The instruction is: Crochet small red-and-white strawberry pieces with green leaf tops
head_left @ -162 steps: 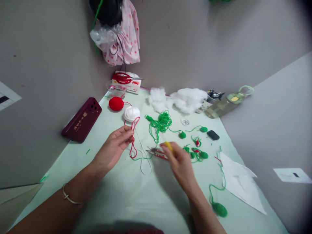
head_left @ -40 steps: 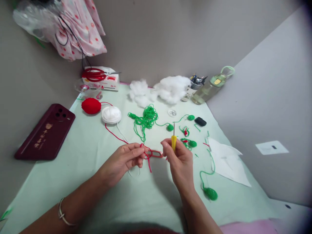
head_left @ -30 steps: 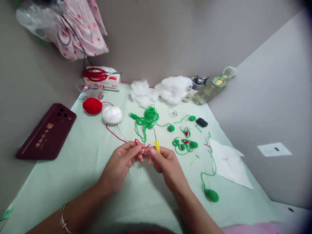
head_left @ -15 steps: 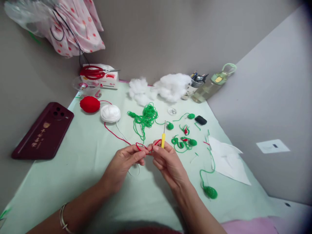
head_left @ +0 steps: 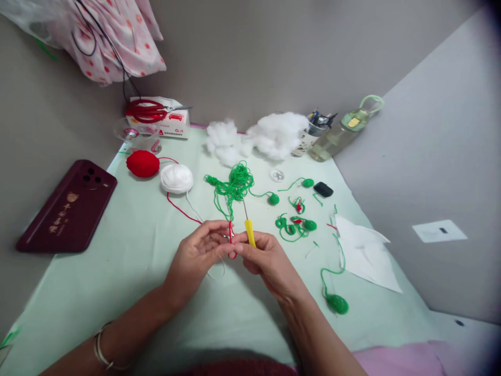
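My left hand (head_left: 199, 251) pinches red yarn (head_left: 230, 230), which passes over its fingertips. Beside it, my right hand (head_left: 266, 256) holds a crochet hook (head_left: 249, 232) with a yellow handle, its thin metal shaft pointing up and away. The right fingertips also touch the red yarn, and both hands meet there. A red strand runs back from the left hand towards a red yarn ball (head_left: 143, 164) and a white yarn ball (head_left: 177, 178). Beyond the hands lies a tangle of green yarn (head_left: 238, 180). Small details between the fingertips are hidden.
A dark red phone (head_left: 68, 206) lies at the left. White stuffing (head_left: 276, 136), a pen cup (head_left: 307, 138) and a bottle (head_left: 336, 136) stand at the back. Small green pieces (head_left: 310, 225) and white paper (head_left: 364, 253) lie right. Scissors (head_left: 146, 111) rest on a box (head_left: 172, 125).
The red yarn loop between my hands now stands upright at the left fingertips. My right hand has tilted the hook and shifted it slightly left.
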Demonstrator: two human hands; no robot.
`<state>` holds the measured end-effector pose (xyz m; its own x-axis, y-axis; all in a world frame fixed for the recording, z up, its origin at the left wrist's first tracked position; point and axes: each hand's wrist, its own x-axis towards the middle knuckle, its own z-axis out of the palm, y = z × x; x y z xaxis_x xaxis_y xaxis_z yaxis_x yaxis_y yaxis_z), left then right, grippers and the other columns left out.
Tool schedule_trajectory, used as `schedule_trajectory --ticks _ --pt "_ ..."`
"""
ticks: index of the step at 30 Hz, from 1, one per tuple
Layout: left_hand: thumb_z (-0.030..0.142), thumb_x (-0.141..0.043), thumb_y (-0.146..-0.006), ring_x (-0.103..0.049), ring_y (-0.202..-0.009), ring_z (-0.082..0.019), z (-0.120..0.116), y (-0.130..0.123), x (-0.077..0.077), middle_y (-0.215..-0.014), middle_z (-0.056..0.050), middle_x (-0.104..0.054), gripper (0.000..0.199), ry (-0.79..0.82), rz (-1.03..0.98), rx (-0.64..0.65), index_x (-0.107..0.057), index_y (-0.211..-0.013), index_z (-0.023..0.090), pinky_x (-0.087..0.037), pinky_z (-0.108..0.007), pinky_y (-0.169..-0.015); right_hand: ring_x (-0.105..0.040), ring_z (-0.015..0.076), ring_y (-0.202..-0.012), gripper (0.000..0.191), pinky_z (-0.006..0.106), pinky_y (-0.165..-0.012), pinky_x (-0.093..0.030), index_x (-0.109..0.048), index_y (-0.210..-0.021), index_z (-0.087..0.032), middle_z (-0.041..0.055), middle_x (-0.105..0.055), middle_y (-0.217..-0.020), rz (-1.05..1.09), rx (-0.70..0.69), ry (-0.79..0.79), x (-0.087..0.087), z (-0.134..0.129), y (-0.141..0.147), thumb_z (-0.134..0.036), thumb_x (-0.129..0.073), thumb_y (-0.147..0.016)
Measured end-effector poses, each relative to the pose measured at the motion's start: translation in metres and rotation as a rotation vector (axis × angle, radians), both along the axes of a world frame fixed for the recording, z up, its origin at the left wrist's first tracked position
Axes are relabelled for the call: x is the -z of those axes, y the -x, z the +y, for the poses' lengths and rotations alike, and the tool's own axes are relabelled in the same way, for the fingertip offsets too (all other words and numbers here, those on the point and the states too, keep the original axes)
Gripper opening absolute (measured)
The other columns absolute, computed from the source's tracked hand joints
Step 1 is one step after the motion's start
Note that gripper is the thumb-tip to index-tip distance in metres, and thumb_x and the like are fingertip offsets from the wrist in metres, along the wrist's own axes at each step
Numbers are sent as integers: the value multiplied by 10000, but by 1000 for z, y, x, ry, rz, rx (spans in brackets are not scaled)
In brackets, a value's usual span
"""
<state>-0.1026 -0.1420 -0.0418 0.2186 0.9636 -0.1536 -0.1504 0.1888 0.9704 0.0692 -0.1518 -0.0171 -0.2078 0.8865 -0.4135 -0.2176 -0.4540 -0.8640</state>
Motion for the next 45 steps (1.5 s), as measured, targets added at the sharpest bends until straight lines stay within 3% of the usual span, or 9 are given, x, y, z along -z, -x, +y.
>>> schedule_trajectory --ticks 2,6,15,21,26,28,36,40,45 --pt "368 -810 -846 -679 -743 -173 2 0 -2 -797 -1 -706 216 85 -24 39 -703 -943 207 -560 -311 -749 -249 38 -466 267 267 -461 -133 -788 -834 -178 -22 -675 -681 -9 -4 -18 0 -1 -1 -430 -840 -763" --pt "396 -756 -869 -608 -679 -154 3 1 -4 -689 6 -669 263 78 35 124 -636 -745 197 -496 -285 -677 -293 45 -472 304 257 -461 -157 -745 -842 -188 -26 -678 -670 -28 12 -65 0 -2 1 -463 -853 -770" --pt "479 -656 -968 -655 -765 -170 -2 0 -3 -770 -6 -686 325 77 -50 266 -615 -798 204 -536 -313 -773 -342 62 -481 363 252 -474 -189 -644 -717 -197 -36 -628 -595 44 -9 -66 2 0 1 -457 -897 -713" --pt "447 -732 -933 -722 -862 -174 -5 -3 -5 -889 -12 -743 249 149 -134 137 -670 -969 209 -596 -322 -834 -277 47 -465 351 250 -460 -168 -653 -770 -199 -44 -626 -621 -2 63 -68 4 0 -1 -467 -878 -745" --pt "343 -840 -816 -738 -811 -178 -3 -1 -3 -798 -17 -768 187 176 -75 65 -746 -840 184 -596 -301 -801 -537 128 -624 278 277 -605 -416 -689 -725 -210 -11 -652 -673 -169 125 -220 2 -6 7 -423 -858 -784" --pt "350 -839 -805 -732 -783 -180 -1 1 -2 -772 -19 -767 188 171 -48 63 -753 -810 182 -593 -301 -771 -567 150 -663 268 300 -654 -448 -691 -704 -218 -5 -655 -690 -277 152 -301 2 -9 10 -414 -840 -809" --pt "329 -791 -839 -703 -701 -155 3 5 -4 -715 6 -739 158 178 -13 223 -741 -882 185 -540 -282 -724 -515 133 -650 232 297 -626 -399 -706 -671 -223 -22 -593 -685 -404 230 -397 4 -10 10 -349 -835 -818" --pt "325 -752 -867 -689 -705 -140 1 3 -6 -727 15 -719 148 213 -69 277 -726 -881 180 -526 -267 -729 -529 125 -654 231 287 -633 -414 -717 -671 -212 -21 -609 -705 -264 235 -300 5 -8 9 -362 -861 -770" --pt "337 -760 -860 -680 -675 -127 -1 1 -6 -699 17 -722 179 298 -131 329 -682 -817 182 -510 -252 -715 -338 59 -511 231 252 -521 -317 -729 -702 -211 -56 -588 -650 -134 268 -234 11 -6 9 -376 -884 -747"
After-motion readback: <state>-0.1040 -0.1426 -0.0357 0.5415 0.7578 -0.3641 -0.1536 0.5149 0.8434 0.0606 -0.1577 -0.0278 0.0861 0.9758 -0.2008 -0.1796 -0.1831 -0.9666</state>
